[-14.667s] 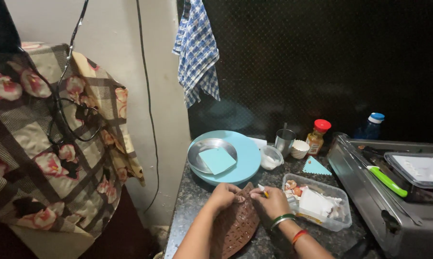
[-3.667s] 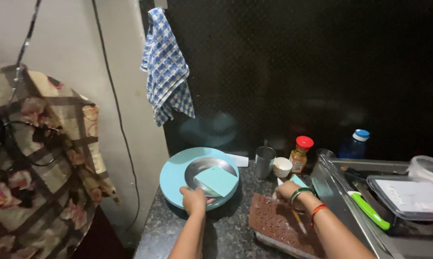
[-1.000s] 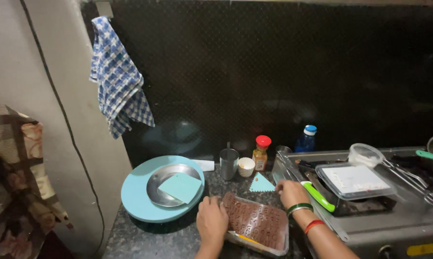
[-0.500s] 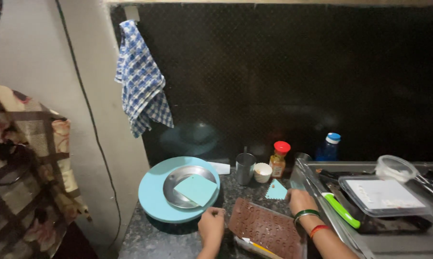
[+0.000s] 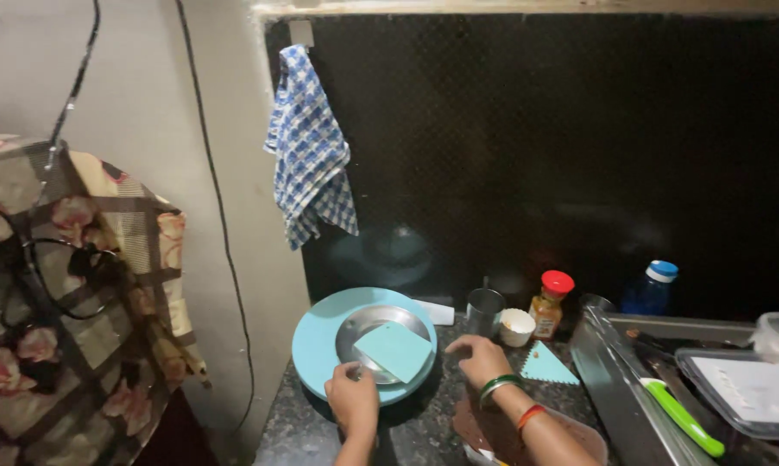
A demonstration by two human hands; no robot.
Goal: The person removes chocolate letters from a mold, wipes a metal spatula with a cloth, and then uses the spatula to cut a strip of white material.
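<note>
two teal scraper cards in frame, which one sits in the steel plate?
The square teal card, lying in the steel plate on the round teal board, by the left hand. The toothed triangular card lies on the dark counter, right of the right hand.

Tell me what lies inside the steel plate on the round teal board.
A light teal square card lies flat in the steel plate, overhanging its near rim. Whatever sits under the card is hidden. The left hand touches the teal board.

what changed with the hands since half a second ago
The left hand left the brown tray and moved to the metal plate on the blue plate. The right hand lifted off the tray. The jar and cup stayed put.
</note>
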